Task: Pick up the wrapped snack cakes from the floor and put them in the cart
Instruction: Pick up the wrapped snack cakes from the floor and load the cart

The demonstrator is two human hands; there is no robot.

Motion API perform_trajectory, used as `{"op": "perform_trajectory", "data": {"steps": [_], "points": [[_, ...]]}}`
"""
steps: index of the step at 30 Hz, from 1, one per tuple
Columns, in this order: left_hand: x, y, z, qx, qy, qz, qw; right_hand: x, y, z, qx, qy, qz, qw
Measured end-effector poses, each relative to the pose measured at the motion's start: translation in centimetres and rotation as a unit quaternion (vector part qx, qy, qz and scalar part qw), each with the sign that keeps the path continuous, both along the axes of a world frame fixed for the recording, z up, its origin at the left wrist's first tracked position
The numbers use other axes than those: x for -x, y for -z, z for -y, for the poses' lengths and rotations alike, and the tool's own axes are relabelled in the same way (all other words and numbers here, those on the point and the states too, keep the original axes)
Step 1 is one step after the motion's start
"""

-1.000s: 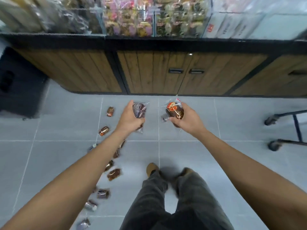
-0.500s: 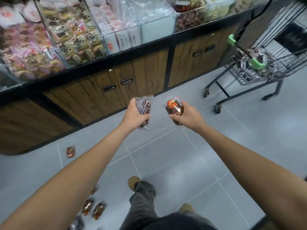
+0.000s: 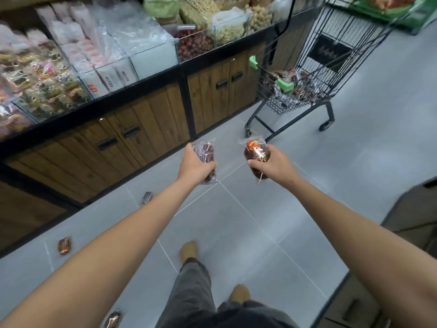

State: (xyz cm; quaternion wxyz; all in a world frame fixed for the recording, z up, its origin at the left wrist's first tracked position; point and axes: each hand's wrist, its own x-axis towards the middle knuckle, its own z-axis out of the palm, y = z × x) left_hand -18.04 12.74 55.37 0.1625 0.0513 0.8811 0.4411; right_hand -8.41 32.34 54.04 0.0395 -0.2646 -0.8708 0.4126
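Note:
My left hand (image 3: 192, 165) grips a clear-wrapped brown snack cake (image 3: 205, 154), held out over the grey floor. My right hand (image 3: 275, 165) grips another wrapped brown cake with a red-orange label (image 3: 256, 153). The black wire cart (image 3: 331, 74) stands ahead to the upper right, with several wrapped cakes lying in its basket (image 3: 289, 79). More wrapped cakes lie on the floor at my left: one near the cabinet (image 3: 147, 197), one further back (image 3: 64, 245), one by my left forearm at the bottom edge (image 3: 113, 319).
A display counter with wooden cabinet doors (image 3: 132, 136) and clear bins of packaged snacks (image 3: 78, 58) runs along the left and top. A dark cabinet (image 3: 411, 209) stands at the right edge. My feet (image 3: 189, 250) are on the tiled floor below.
The view has swung right, bringing the cart nearer and into fuller view. Both hands still hold their cakes, and most floor cakes have slipped out of view at the left.

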Motion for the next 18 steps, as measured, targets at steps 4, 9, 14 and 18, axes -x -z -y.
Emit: {"op": "perform_trajectory", "data": {"steps": [4,9,14,18], "points": [[-1.6,-0.5,-3.6,0.021,0.004,0.018,1.0,-2.2,-0.6,-3.2,0.005,0.023,-0.012,1.0],[-1.3,-1.1,-9.0,0.024,0.03,0.011,0.999,-3.1,-1.7,-7.9,-0.013,0.038,-0.035,0.999],[-0.3,-0.7,-16.8,-0.011,0.065,-0.008,0.998,-3.0,-1.9,-13.8,-0.025,0.065,-0.036,0.997],[1.2,0.2,-24.3,-0.031,0.102,-0.009,0.994,-2.2,-2.0,-19.8,-0.027,0.085,-0.028,0.996]]}}
